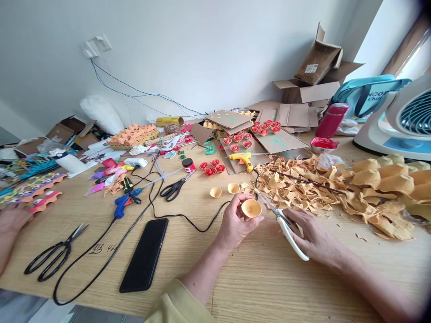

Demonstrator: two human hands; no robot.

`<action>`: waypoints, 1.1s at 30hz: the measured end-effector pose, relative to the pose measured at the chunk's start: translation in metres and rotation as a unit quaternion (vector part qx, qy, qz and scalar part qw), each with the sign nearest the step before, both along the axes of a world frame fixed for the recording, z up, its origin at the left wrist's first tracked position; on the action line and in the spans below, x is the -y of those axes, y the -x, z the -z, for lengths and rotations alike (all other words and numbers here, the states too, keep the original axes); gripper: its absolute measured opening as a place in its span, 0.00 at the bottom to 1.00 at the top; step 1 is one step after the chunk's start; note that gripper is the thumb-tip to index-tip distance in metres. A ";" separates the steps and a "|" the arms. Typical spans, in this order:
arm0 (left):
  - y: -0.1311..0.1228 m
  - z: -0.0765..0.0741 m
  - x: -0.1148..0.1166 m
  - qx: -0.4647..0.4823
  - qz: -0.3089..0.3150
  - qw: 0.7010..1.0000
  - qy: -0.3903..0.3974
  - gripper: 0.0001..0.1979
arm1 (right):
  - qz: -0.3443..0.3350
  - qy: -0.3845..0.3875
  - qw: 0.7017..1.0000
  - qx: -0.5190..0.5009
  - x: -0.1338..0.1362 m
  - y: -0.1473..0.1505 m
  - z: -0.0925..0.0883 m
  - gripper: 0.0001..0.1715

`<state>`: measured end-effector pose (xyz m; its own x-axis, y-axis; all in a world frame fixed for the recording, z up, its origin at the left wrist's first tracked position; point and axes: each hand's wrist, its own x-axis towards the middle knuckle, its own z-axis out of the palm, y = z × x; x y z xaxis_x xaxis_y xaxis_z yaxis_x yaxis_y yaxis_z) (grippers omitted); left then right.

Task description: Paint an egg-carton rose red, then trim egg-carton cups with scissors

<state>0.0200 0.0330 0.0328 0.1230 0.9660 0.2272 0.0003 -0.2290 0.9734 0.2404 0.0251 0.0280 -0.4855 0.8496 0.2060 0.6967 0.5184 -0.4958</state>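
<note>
An orange egg-carton cup [252, 208] is pinched in the fingers of my left hand [235, 223], its round opening turned up toward me. White-handled scissors [290, 238] are gripped by my right hand [310, 234], with the blades apart and pointing up and left, just right of the cup. Two more cut cups, a left one [216, 192] and a right one [233, 188], rest on the table beyond my left hand. A heap of orange carton scraps [296, 181] lies beyond the scissors.
Behind stand red paper flowers [235, 147] and a yellow glue gun [243, 159]. Left are black scissors [172, 189], a phone [144, 255], a blue glue gun [123, 204] with its cable and another person's hand [14, 217]. A fan [400, 116] stands right.
</note>
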 end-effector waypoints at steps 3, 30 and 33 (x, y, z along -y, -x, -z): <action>0.000 0.000 0.000 0.000 0.000 1.000 0.004 0.21 | -0.003 -0.003 1.000 -0.005 0.001 0.001 -0.001 0.17; 0.000 0.008 -0.002 -0.017 0.074 0.997 0.034 0.22 | -0.027 -0.044 0.998 0.024 -0.004 -0.008 0.000 0.09; -0.001 0.008 -0.002 -0.008 0.081 0.996 0.040 0.22 | -0.030 -0.048 0.998 0.033 -0.004 -0.008 0.000 0.09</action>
<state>0.0207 0.0347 0.0244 0.2811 0.9484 0.1466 -0.0151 -0.1484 0.9888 0.2489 0.0288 0.0283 -0.5506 0.7964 0.2501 0.6923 0.6031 -0.3963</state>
